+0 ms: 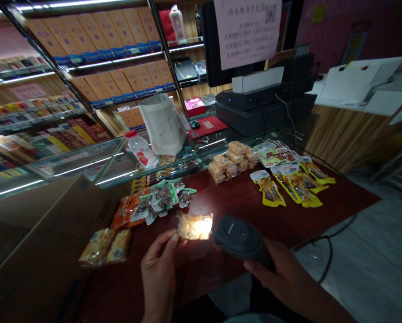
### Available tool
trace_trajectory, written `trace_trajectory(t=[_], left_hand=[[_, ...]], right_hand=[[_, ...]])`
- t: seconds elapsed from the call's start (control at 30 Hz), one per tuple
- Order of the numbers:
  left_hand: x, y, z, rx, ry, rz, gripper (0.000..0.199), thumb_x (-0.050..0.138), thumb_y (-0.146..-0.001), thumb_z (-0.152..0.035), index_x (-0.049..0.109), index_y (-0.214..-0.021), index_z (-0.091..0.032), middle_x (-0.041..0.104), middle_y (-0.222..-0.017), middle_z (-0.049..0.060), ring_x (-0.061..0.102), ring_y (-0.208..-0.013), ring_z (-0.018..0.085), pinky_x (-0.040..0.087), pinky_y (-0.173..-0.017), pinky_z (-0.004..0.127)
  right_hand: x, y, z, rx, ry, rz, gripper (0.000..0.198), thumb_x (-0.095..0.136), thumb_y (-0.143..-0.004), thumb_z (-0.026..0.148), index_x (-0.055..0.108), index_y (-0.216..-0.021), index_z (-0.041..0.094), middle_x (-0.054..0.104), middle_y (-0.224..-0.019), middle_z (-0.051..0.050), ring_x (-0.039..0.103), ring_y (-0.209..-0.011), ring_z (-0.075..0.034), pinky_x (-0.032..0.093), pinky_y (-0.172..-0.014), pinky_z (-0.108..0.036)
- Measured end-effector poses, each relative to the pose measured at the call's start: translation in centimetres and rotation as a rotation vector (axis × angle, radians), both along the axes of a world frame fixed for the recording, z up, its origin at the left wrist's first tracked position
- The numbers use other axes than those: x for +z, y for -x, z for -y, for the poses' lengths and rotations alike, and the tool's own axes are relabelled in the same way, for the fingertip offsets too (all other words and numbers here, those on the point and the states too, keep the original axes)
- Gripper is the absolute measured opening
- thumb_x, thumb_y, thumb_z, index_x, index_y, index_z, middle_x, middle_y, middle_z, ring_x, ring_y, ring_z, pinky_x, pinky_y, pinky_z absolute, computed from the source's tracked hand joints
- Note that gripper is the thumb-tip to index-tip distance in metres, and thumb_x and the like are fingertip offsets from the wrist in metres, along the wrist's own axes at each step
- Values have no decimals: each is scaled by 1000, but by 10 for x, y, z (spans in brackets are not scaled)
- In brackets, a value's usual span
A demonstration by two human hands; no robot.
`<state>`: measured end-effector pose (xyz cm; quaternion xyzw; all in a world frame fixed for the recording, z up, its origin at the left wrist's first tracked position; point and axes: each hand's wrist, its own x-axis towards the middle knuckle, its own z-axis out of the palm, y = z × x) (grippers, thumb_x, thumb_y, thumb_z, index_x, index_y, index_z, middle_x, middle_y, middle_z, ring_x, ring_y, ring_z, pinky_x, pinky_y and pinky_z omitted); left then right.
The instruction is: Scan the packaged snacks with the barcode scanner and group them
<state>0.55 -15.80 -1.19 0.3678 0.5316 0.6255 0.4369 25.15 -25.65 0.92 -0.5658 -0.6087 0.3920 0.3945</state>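
Between thumb and fingers, my left hand (161, 258) pinches the left end of a clear-wrapped snack pack (194, 226), held over the dark red table. Bright light from a barcode scanner (239, 237) falls on the pack's right part. My right hand (278, 269) is wrapped round the scanner's handle, and its head points left at the pack with a small gap between. Two similar wrapped snack packs (105, 246) lie at the table's left. Just behind my left hand is a heap of small green-and-clear packets (162, 197) beside orange packets (128, 211).
Wrapped snacks (233, 161) are piled at the table's back, with yellow-edged pouches (297, 181) to their right. A cardboard box (46, 233) stands at left. Behind are a glass counter, a bottle (140, 150), a white bag (162, 125) and a monitor (210, 49). A cable (329, 255) hangs at right.
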Motion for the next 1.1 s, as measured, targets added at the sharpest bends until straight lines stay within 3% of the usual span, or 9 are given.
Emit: trace_trajectory(t=[0.13, 0.33, 0.5, 0.63, 0.83, 1.0, 1.1], left_hand=[[-1, 2, 2, -17, 9, -9, 29, 87, -60, -33, 77, -82, -17, 75, -85, 2, 69, -69, 13, 59, -66, 22], [-2, 3, 11, -43, 3, -33, 22, 83, -65, -31, 76, -79, -15, 74, -82, 3, 69, -69, 15, 60, -65, 25], [-3, 9, 18, -40, 50, -13, 23, 83, -64, -31, 76, -78, -14, 73, -79, 4, 69, -68, 16, 60, -65, 27], [-5, 19, 20, -20, 82, 21, 26, 85, -60, -31, 76, -77, -14, 74, -78, 4, 69, -67, 15, 60, -64, 26], [-6, 27, 22, 35, 96, 60, 30, 89, -55, -31, 76, -76, -14, 73, -76, 2, 68, -66, 13, 59, -64, 21], [-4, 38, 24, 71, 81, 131, 31, 91, -56, -29, 74, -78, -13, 73, -77, 1, 68, -67, 11, 59, -65, 18], [-3, 57, 21, 186, 73, 235, 20, 87, -63, -18, 72, -75, -12, 72, -76, 1, 69, -69, 10, 60, -69, 18]], right_hand=[[-4, 3, 1, -44, -4, 33, 49, 54, -92, 54, 65, -125, 19, 74, -106, -12, 68, -102, -29, 53, -90, -39], [-16, 8, 8, -162, 78, 87, 46, 58, -85, 62, 73, -101, 21, 71, -69, -5, 68, -66, -25, 56, -68, -34], [-24, 16, 6, -115, 95, 23, 41, 62, -82, 63, 73, -87, 24, 65, -58, -4, 65, -60, -26, 54, -60, -33], [-23, 23, 3, -81, 101, -15, 40, 62, -83, 61, 72, -87, 23, 64, -56, -3, 65, -60, -25, 54, -60, -33], [-13, 27, 1, -73, 81, -27, 39, 63, -83, 57, 73, -97, 21, 71, -71, -6, 68, -72, -26, 55, -67, -33], [-21, 22, 2, -62, 137, -21, 40, 64, -83, 57, 73, -97, 21, 66, -60, -2, 61, -54, -21, 51, -55, -29], [-29, 17, 2, -93, 151, -26, 43, 61, -83, 61, 73, -96, 21, 63, -55, -1, 58, -50, -20, 49, -51, -28]])
